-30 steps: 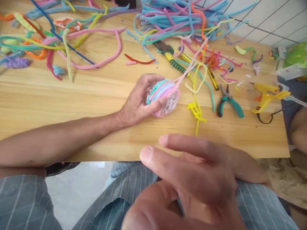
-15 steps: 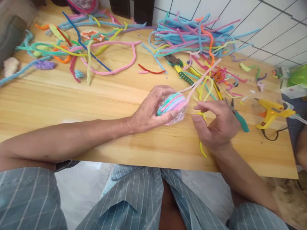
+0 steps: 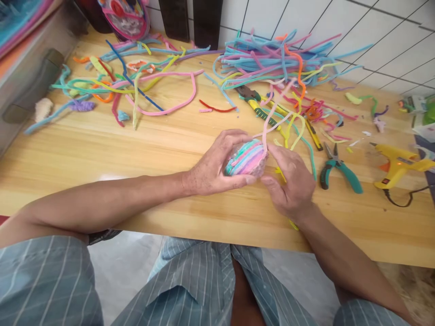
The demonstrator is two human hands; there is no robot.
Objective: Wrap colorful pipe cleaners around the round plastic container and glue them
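Observation:
My left hand (image 3: 219, 165) is closed around an egg-shaped ball (image 3: 247, 158) covered with stripes of pipe cleaners in teal, pink, blue and lilac. Its thumb lies along the near side and the fingers curl over the far side. Two pale pink pipe cleaner ends (image 3: 265, 122) stick up from the ball's right end. At that same end is my right hand (image 3: 292, 181), its thumb and index finger apart with a gap between them. The index fingertip is at the ball's edge; whether it presses on it I cannot tell. Yellow pipe cleaners (image 3: 288, 131) lie behind and beneath the right hand.
A large bundle of pipe cleaners (image 3: 258, 56) lies at the back, with loose ones (image 3: 163, 111) to the left. Yellow-and-green pliers (image 3: 260, 108), a yellow cutter (image 3: 313, 135), teal pliers (image 3: 340, 170) and a yellow glue gun (image 3: 397, 165) are on the wooden table (image 3: 136, 149).
My right hand has moved left to the ball's right end. The pink ends now stand more upright. The view has shifted, showing more of the left side and uncovering the teal pliers.

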